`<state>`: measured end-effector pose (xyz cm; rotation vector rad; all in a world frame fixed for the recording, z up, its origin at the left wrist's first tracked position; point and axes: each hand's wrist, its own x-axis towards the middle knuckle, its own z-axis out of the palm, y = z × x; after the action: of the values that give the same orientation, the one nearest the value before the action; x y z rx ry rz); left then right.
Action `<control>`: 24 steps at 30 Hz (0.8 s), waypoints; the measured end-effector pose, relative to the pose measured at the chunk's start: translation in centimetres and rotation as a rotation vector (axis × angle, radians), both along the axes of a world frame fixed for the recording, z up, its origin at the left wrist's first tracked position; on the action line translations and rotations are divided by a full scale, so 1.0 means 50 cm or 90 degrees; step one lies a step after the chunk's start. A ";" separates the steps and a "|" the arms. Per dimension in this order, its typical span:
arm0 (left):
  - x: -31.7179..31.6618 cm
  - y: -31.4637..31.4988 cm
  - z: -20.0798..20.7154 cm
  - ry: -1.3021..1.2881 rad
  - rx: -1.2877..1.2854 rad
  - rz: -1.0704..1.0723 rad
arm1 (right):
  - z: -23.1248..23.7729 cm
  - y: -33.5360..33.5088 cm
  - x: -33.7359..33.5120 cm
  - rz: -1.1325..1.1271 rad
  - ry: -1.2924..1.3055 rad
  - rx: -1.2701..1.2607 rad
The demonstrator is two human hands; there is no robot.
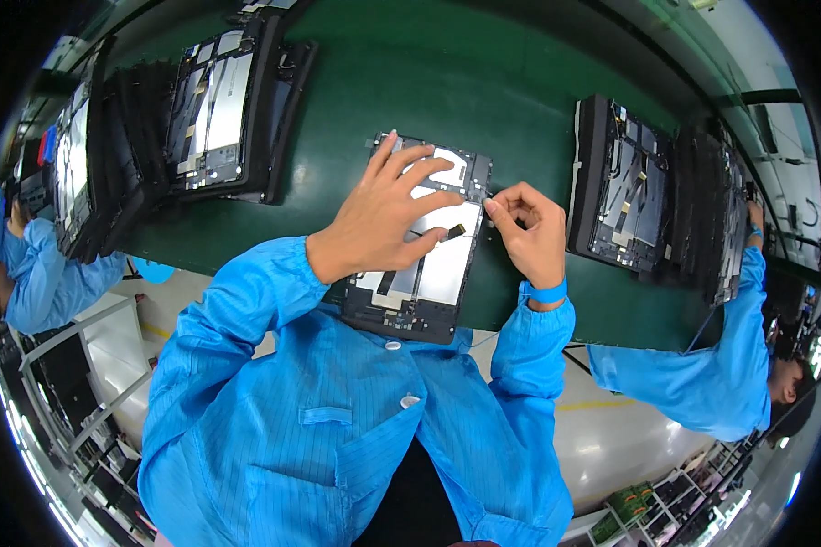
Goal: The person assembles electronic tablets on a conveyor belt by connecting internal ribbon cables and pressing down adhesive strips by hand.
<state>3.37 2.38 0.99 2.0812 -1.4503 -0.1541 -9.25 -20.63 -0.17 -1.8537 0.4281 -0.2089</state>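
Observation:
An opened tablet (442, 278) lies on the green table in front of me, its silver and black inner parts facing up. My left hand (374, 219) rests across the tablet's upper left part, fingers spread. Close to its thumb tip, a short dark flex cable end (455, 232) stands out over the silver area. My right hand (534, 232) is at the tablet's right edge with thumb and forefinger pinched together. Whatever lies between those fingertips is too small to make out. A blue wrist strap (546, 294) circles my right wrist.
Stacks of opened tablets (217, 118) with black foam stand at the left of the green table (429, 64). More tablet stacks (634, 191) stand at the right. Blue-sleeved co-workers (702, 383) sit at both sides, one with a hand by the right stack.

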 end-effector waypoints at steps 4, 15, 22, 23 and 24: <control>0.001 -0.002 0.000 -0.010 -0.014 -0.019 | -0.006 0.004 0.006 -0.038 -0.019 0.005; 0.008 -0.007 -0.004 -0.032 -0.005 -0.082 | 0.014 0.015 0.082 -0.024 -0.108 -0.183; 0.037 -0.027 0.002 -0.085 -0.072 -0.164 | -0.006 0.006 0.110 0.007 -0.122 -0.160; 0.041 -0.029 0.000 -0.087 -0.088 -0.168 | -0.004 0.005 0.110 0.006 -0.121 -0.158; 0.045 -0.031 -0.002 -0.088 -0.104 -0.172 | 0.000 0.004 0.109 0.008 -0.111 -0.189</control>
<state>5.61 0.83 0.90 1.7900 -1.7629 0.0041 -3.81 -20.43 -0.15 -2.1058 0.2746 -0.4421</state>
